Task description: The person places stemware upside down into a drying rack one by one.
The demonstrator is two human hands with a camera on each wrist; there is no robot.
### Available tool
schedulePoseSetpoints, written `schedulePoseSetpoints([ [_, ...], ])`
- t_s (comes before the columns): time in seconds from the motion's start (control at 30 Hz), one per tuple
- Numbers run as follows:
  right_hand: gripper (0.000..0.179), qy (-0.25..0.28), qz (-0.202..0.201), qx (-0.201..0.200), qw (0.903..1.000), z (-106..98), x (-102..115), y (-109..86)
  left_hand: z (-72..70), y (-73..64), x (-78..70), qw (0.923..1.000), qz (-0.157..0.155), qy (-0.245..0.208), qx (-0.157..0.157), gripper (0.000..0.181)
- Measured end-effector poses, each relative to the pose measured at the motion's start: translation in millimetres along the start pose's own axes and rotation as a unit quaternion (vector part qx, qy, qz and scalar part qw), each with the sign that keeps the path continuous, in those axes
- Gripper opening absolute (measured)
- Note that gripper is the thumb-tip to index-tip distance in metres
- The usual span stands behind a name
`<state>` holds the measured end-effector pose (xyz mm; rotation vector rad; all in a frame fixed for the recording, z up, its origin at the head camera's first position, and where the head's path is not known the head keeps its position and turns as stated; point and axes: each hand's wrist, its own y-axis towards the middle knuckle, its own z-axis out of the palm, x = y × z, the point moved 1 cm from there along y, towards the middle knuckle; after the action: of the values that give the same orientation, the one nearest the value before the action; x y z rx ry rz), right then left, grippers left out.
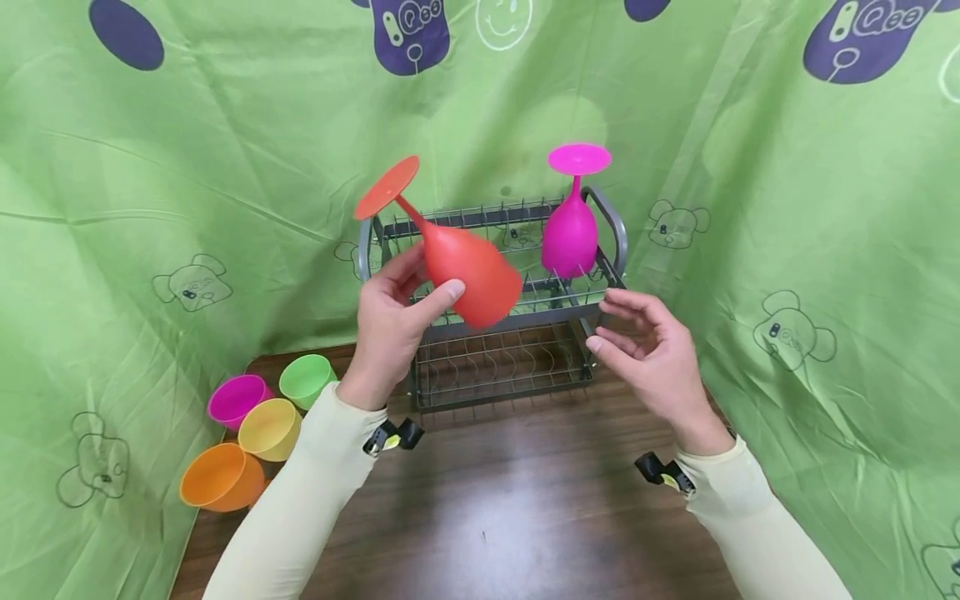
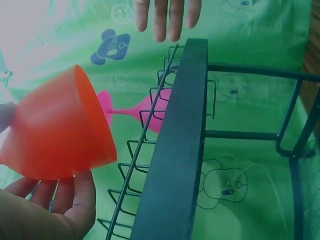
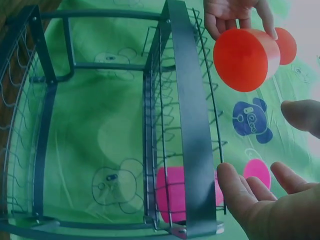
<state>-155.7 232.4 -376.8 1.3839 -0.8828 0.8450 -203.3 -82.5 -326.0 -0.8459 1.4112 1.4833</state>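
My left hand (image 1: 393, 321) grips a red plastic goblet (image 1: 472, 271) by its bowl, thumb on the near side and fingers behind. The goblet is tilted, foot up to the left and mouth down to the right, above the front of a dark two-tier dish rack (image 1: 510, 317). A magenta goblet (image 1: 572, 233) stands upside down on the rack's upper tier at the right. Near the rack's front right corner, my right hand (image 1: 652, 350) has its fingers loosely bent with nothing between them. In the right wrist view, the red goblet's open mouth (image 3: 241, 60) shows.
On the floor at the left stand several cups: a green one (image 1: 307, 381), a magenta one (image 1: 240, 400), a yellow one (image 1: 270, 429) and an orange one (image 1: 222, 477). Green printed cloth (image 1: 262, 167) surrounds the brown wood-look surface (image 1: 510, 500).
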Motion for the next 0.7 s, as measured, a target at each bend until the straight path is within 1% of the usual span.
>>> schedulePoseSetpoints([
  [0.07, 0.061, 0.0, 0.0, -0.008, 1.0, -4, 1, 2.7, 5.0, 9.1, -0.1, 0.9999, 0.001, 0.012, 0.005, 0.056],
  [0.17, 0.06, -0.009, 0.002, -0.018, 0.9998, -10, 1, 7.9, 9.9, 21.7, -0.3, 0.9991, -0.001, 0.042, 0.009, 0.056],
  [0.3, 0.059, -0.031, 0.001, -0.024, 0.9992, -20, 0, 16.0, 13.4, 36.6, -1.1, 0.9968, -0.009, 0.078, 0.013, 0.058],
  [0.43, 0.058, -0.069, 0.011, -0.027, 0.9972, -28, -4, 24.2, 15.6, 49.5, 1.7, 0.9952, -0.015, 0.095, 0.018, 0.062],
  [0.57, 0.061, -0.125, 0.042, -0.027, 0.991, -33, -7, 32.5, 20.9, 60.2, 7.2, 0.9935, -0.033, 0.108, 0.016, 0.067],
  [0.7, 0.07, -0.156, 0.062, -0.018, 0.9856, -37, -13, 40.9, 29.4, 71.4, 12.9, 0.9908, -0.064, 0.119, 0.011, 0.069],
])
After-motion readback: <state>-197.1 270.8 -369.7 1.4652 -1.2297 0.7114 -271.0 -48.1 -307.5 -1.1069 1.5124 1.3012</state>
